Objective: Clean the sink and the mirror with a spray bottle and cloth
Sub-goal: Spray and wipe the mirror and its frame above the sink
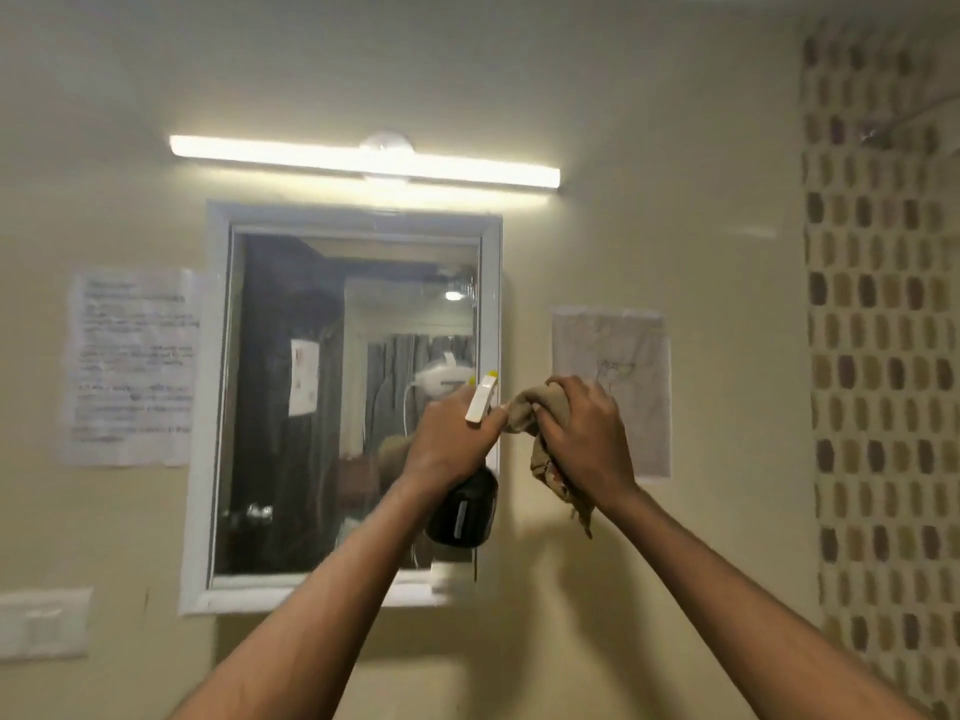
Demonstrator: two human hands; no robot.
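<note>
A white-framed mirror point(291, 407) hangs on the cream wall straight ahead. My left hand point(452, 439) grips a spray bottle point(465, 511) with a dark body and a white-and-yellow nozzle, raised in front of the mirror's lower right corner. My right hand point(587, 433) holds a bunched brown cloth point(530, 413) just right of the bottle, over the wall beside the mirror frame. The cloth's tail hangs below my wrist. The sink is out of view.
A lit tube light point(363, 161) runs above the mirror. Paper notices are stuck to the wall left point(130, 366) and right point(613, 356) of the mirror. A switch plate point(44, 623) sits at lower left. Mosaic tiles point(878, 356) cover the right wall.
</note>
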